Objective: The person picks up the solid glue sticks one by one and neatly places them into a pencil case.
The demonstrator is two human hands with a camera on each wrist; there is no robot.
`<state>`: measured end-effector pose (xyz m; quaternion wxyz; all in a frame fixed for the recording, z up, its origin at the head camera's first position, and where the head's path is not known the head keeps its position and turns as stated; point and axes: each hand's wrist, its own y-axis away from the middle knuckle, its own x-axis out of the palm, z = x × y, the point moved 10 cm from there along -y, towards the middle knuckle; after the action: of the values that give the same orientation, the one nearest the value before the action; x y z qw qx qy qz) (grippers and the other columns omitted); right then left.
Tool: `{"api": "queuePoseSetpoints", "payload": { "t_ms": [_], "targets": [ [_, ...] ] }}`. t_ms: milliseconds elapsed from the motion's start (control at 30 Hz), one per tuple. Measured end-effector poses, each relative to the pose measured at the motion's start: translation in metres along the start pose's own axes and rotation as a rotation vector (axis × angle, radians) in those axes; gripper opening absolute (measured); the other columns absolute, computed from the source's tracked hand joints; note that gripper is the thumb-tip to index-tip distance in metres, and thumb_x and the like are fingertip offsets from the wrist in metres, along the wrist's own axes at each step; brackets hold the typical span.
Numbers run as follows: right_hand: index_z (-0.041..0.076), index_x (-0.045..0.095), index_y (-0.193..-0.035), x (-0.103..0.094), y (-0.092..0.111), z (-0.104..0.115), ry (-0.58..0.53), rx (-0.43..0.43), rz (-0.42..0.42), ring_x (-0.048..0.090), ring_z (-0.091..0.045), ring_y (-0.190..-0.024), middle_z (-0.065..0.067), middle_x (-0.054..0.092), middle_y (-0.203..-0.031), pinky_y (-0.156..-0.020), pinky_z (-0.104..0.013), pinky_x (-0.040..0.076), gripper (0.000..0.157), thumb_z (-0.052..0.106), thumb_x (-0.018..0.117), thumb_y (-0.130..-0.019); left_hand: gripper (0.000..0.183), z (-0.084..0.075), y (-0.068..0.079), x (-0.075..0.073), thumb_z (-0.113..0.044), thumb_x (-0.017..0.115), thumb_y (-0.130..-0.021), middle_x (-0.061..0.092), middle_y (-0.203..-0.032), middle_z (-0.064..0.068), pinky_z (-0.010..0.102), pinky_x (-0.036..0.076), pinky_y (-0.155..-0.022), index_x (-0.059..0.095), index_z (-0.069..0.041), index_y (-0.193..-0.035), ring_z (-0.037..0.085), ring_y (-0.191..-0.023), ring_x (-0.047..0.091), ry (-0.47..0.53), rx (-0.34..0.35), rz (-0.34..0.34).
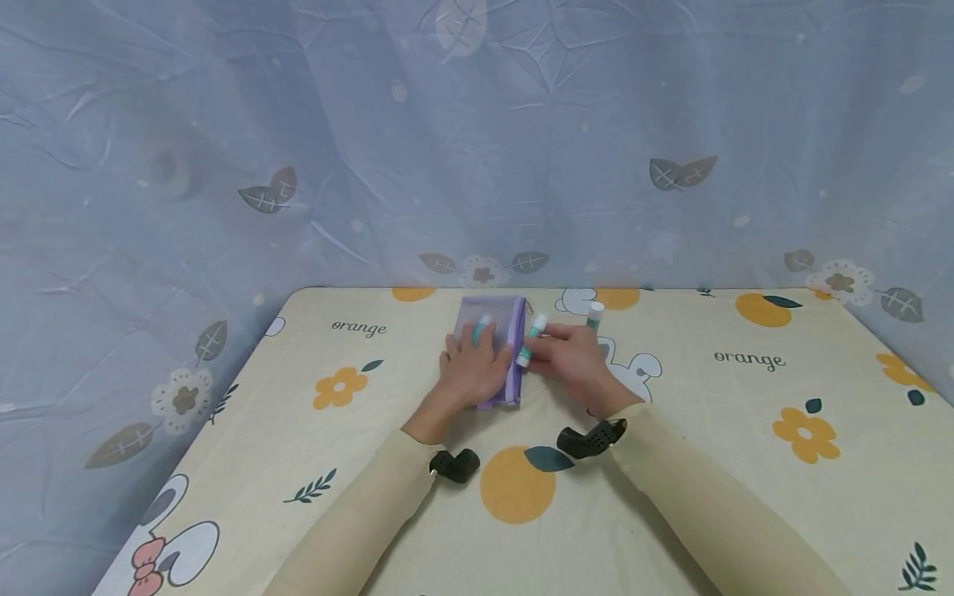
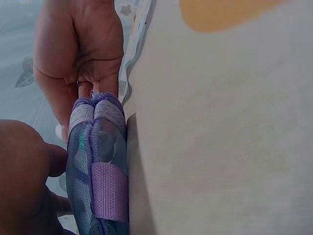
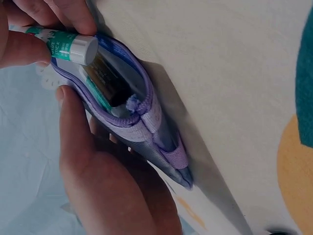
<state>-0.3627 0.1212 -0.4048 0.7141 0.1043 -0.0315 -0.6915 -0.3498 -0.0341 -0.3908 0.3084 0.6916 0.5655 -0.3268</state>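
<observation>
A purple-edged mesh zip pouch (image 1: 515, 379) lies on the table, its mouth facing right. My left hand (image 1: 475, 370) rests on its upper side with fingers spread, the thumb by the zip edge. With thumb and fingers my right hand (image 1: 577, 362) pinches a green-and-white glue stick (image 3: 63, 45) at the pouch's mouth. The right wrist view shows the mouth gaping, with a dark cylinder (image 3: 110, 81) and a green item (image 3: 98, 93) inside. Through the mesh in the head view, another glue stick (image 1: 481, 328) shows near my left fingers.
Another white-capped glue stick (image 1: 595, 314) stands just behind my right hand, its lower part hidden. A cream cloth (image 1: 402, 530) printed with oranges, flowers and rabbits covers the table. Behind the far edge hangs a blue-grey patterned curtain (image 1: 477, 165).
</observation>
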Motion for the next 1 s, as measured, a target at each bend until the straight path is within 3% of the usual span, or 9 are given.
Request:
{"api": "queuePoseSetpoints", "payload": {
  "t_ms": [1000],
  "targets": [
    [-0.001, 0.054, -0.152, 0.013, -0.005, -0.004, -0.009, 0.017, 0.024, 0.068, -0.035, -0.13, -0.024, 0.062, -0.149, -0.098, -0.036, 0.06, 0.053, 0.011, 0.07, -0.103, 0.066, -0.001, -0.001, 0.0, -0.048, 0.035, -0.113, 0.015, -0.176, 0.025, 0.071, 0.014, -0.127, 0.028, -0.013, -0.169, 0.057, -0.161, 0.006, -0.012, 0.003, -0.002]
  ]
}}
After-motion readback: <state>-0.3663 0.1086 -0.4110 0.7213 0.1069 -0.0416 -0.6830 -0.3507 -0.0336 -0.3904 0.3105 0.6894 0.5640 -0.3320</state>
